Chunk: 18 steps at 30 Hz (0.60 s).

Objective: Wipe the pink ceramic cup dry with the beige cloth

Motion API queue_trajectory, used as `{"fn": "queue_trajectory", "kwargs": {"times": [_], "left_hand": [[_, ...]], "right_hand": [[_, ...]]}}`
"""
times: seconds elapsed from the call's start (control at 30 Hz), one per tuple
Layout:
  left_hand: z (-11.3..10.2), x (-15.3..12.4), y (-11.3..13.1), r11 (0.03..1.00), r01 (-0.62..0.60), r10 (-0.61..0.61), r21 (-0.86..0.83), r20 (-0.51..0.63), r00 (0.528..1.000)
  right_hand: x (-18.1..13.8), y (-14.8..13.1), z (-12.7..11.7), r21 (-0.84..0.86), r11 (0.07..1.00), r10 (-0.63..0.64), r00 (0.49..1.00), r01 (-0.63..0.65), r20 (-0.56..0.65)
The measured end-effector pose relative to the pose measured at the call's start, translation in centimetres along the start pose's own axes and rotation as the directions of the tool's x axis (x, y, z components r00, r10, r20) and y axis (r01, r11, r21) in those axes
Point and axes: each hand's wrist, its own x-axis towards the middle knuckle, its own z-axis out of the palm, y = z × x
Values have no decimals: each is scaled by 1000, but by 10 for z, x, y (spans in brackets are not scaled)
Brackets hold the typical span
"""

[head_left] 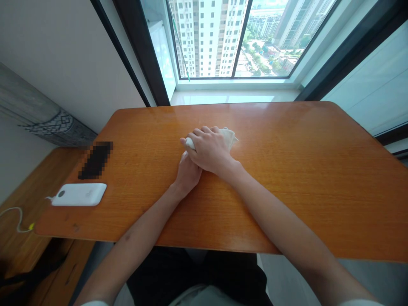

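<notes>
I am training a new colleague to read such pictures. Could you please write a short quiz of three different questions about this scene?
1. True or false: the right hand lies on top of the left hand.
2. Multiple choice: what do the hands press on the wooden table? A) a white cloth B) a green sponge C) a book
3. Fill in: near the table's left edge lies a white ____ with a cable attached.

Key
1. True.
2. A; the cloth shows from under the fingers.
3. Power bank; its cable runs off to the left. A blurred dark patch lies just beyond it.
</notes>
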Motion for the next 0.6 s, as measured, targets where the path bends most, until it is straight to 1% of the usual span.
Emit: {"fn": "queue_trajectory", "kwargs": {"times": [0.07,0.1,0.13,0.17,0.23,0.3,0.37,0.4,0.43,0.47,0.5,0.53,0.57,0.6], "left_hand": [[-5,1,9,998,66,-66,-2,25,998],[-7,1,13,994,105,-105,-3,32,994],[-8,1,16,991,134,-134,-2,36,990],[-9,1,18,988,154,-153,-5,37,987],[-10,1,20,988,155,-155,-15,32,987],[-9,1,20,989,144,-143,-35,22,989],[-9,1,18,989,137,-136,-50,15,991],[-9,1,17,989,138,-138,-54,14,990],[-9,1,17,988,143,-143,-56,12,990],[-9,1,16,987,149,-149,-58,12,989],[-9,1,15,986,156,-155,-60,11,988],[-10,1,15,985,163,-162,-61,10,987],[-10,1,15,984,169,-169,-64,10,986],[-11,1,15,982,175,-175,-66,11,985]], "right_hand": [[5,16,-3,187,975,126,992,-124,0],[7,25,-3,300,937,185,983,-180,12],[9,34,0,419,879,237,971,-228,32],[9,44,3,542,800,272,961,-255,50],[6,63,15,751,592,355,931,-292,82],[1,76,30,884,349,465,876,-312,126],[-5,82,45,945,111,540,817,-307,202],[-7,84,51,956,18,559,796,-294,234],[-8,84,57,958,-51,567,782,-281,259],[-9,84,60,958,-96,570,774,-271,276],[-9,84,62,957,-115,570,772,-266,283],[-8,84,62,958,-106,570,773,-266,278],[-6,84,61,960,-72,573,777,-270,261],[-5,84,56,960,-10,572,786,-278,234]]}}
